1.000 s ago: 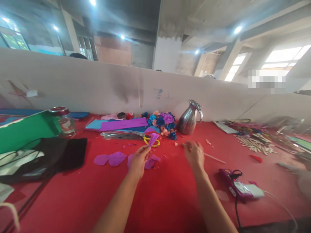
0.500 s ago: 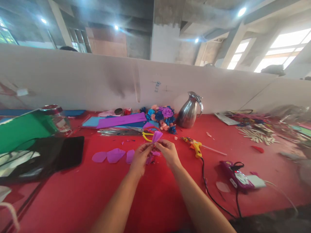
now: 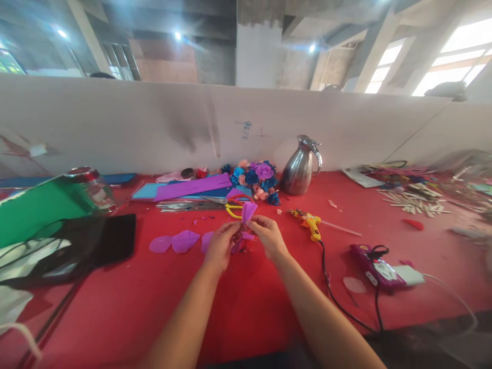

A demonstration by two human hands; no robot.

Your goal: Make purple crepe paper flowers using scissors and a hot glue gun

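Between my two hands a purple paper petal (image 3: 248,211) stands upright, its lower end pinched at the fingertips. My left hand (image 3: 222,244) is closed on it from the left, and my right hand (image 3: 268,234) grips it from the right. Loose purple paper pieces (image 3: 185,241) lie in a row left of my hands, some partly hidden behind them. Just behind the petal are scissors (image 3: 232,210) with yellow and red handles. A heap of blue, pink and purple paper flowers (image 3: 263,174) sits farther back.
A yellow glue gun (image 3: 312,223) with a black cord lies to the right, near a purple power strip (image 3: 376,266). A steel jug (image 3: 299,168) stands at the back. Purple paper sheets (image 3: 194,186), a jar (image 3: 92,189) and a black tablet-like object (image 3: 114,238) are on the left.
The camera view has shifted slightly. Both hands stay together on the purple petal, with only a small change in the fingers.
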